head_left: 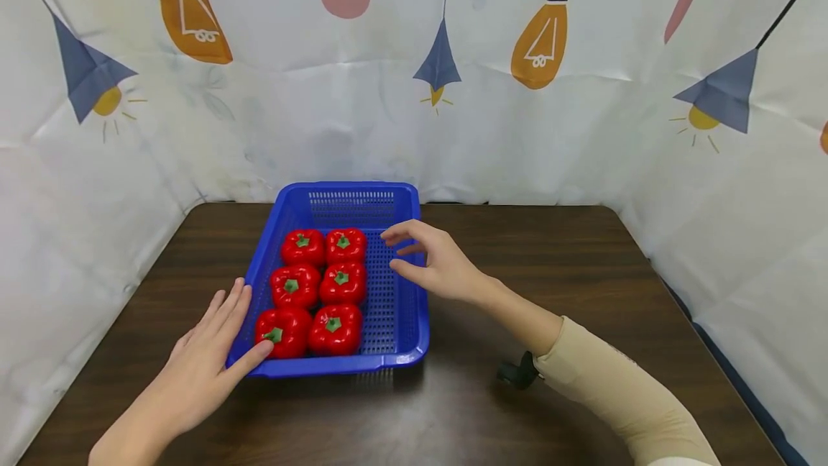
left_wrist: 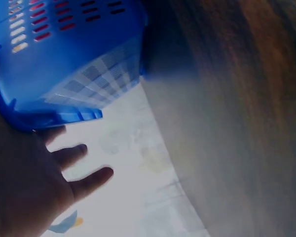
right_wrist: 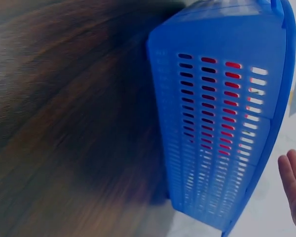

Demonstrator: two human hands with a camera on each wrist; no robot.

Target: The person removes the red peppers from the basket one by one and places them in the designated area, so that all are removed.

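- At lower left of the head view I see my left hand [head_left: 203,358] lying flat, fingers straight and together, against the left wall of the blue basket [head_left: 394,315] near its front corner; it grips nothing. The left wrist view shows the same fingers [left_wrist: 76,153] spread beside the basket's rim [left_wrist: 64,116].
- In the middle of the frame the basket sits on the table, its long side running away from me. Six red peppers [head_left: 318,286] fill its left part in two columns of three; the right strip is bare mesh.
- I judge the basket light and a bit flexible, being thin perforated plastic, though the peppers load it toward the left. The rolled rim on the two long sides looks the surest place to hold. The peppers look glossy and smooth, so likely to roll if the basket tilts.
- Right of centre, my right hand [head_left: 430,261] hovers over the basket's right rim, fingers loosely curved and apart, holding nothing; whether it touches the rim I cannot tell.
- The table [head_left: 582,272] is dark wood grain, smooth enough that I expect the basket to slide readily.
- A white curtain [head_left: 647,128] printed with bulbs and lamps encloses the table on three sides.
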